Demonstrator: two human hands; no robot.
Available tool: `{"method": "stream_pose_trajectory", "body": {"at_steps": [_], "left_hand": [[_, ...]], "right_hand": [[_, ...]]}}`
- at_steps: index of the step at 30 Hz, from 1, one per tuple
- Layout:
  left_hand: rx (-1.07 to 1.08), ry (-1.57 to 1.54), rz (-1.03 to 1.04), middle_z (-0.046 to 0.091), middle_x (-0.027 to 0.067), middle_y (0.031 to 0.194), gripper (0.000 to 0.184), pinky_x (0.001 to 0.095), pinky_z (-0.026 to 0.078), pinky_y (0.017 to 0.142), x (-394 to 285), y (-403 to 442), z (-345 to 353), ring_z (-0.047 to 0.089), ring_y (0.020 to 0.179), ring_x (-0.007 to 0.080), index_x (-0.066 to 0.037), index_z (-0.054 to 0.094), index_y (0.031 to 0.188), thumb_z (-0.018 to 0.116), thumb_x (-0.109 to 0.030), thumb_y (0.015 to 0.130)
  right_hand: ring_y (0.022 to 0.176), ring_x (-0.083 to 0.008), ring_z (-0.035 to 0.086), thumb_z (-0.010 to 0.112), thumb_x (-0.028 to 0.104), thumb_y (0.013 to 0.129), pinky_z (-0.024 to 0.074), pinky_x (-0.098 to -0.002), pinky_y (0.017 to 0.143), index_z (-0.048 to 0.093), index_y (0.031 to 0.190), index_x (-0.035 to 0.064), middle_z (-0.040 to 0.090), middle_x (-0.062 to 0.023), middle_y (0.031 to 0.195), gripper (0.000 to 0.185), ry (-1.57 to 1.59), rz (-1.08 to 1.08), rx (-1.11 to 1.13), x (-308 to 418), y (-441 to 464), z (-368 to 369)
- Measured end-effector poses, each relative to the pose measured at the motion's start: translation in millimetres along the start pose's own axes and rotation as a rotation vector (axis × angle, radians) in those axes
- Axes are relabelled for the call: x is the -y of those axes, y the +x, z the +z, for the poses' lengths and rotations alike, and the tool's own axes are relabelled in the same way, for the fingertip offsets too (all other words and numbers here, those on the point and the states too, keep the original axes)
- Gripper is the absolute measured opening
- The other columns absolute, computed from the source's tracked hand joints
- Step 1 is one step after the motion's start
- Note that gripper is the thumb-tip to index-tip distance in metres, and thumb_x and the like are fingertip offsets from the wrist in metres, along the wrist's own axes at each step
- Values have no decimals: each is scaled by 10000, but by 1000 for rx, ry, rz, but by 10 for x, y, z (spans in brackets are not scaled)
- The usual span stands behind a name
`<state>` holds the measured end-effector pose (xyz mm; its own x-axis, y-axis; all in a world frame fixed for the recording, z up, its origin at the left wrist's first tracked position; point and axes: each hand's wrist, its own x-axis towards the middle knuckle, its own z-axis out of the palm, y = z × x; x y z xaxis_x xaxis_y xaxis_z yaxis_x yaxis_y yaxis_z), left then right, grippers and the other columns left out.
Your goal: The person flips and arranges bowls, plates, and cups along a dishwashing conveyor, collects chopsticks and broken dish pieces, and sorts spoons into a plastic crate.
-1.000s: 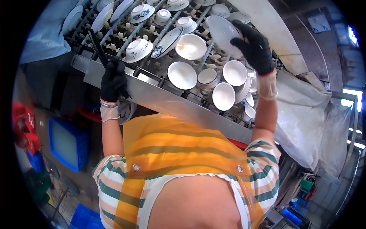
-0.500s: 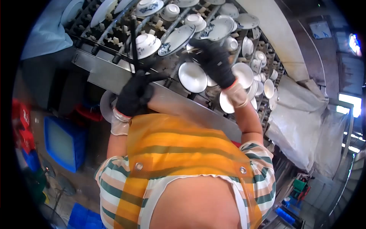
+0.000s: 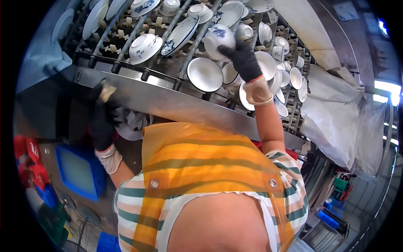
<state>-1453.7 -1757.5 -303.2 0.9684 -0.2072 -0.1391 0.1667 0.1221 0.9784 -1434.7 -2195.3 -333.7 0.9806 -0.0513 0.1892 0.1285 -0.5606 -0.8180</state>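
Observation:
My right hand, in a black glove, grips the edge of a white bowl with a blue pattern, tilted above the rack. Just below it, a plain white bowl faces me on the rack. To the left, an oval plate with a blue rim leans beside an overturned bowl. My left hand, also black-gloved, is low at the left, beside the metal front edge; motion smears its fingers. A small beige patch shows at its fingertips, too blurred to name.
The pegged conveyor rack holds several bowls, cups and plates. Its metal edge runs in front of me. A blue tub stands lower left, near red crates. Plastic sheeting hangs at the right.
My left hand has moved left and down, away from the rack. A patterned bowl now shows clearly in my right hand, which has moved little. The view has shifted slightly.

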Motion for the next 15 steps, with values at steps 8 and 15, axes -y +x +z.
{"method": "stream_pose_trajectory", "body": {"at_steps": [8, 15], "left_hand": [[-620, 1822, 491, 512, 157, 1234, 424, 358, 422, 850, 346, -613, -879, 484, 1059, 251, -68, 421, 1306, 487, -214, 913], [-540, 1522, 448, 573, 119, 1182, 347, 317, 459, 840, 78, -446, -533, 590, 972, 209, -32, 522, 1213, 517, -158, 890]], "right_hand": [[920, -299, 588, 674, 118, 704, 452, -370, 838, 522, 1176, 51, 606, -148, 1010, 500, -616, -127, -190, -161, -406, -500], [896, -308, 598, 702, 230, 687, 464, -383, 792, 585, 1082, 48, 629, -151, 960, 450, -938, -36, -16, -501, -728, -686]]}}
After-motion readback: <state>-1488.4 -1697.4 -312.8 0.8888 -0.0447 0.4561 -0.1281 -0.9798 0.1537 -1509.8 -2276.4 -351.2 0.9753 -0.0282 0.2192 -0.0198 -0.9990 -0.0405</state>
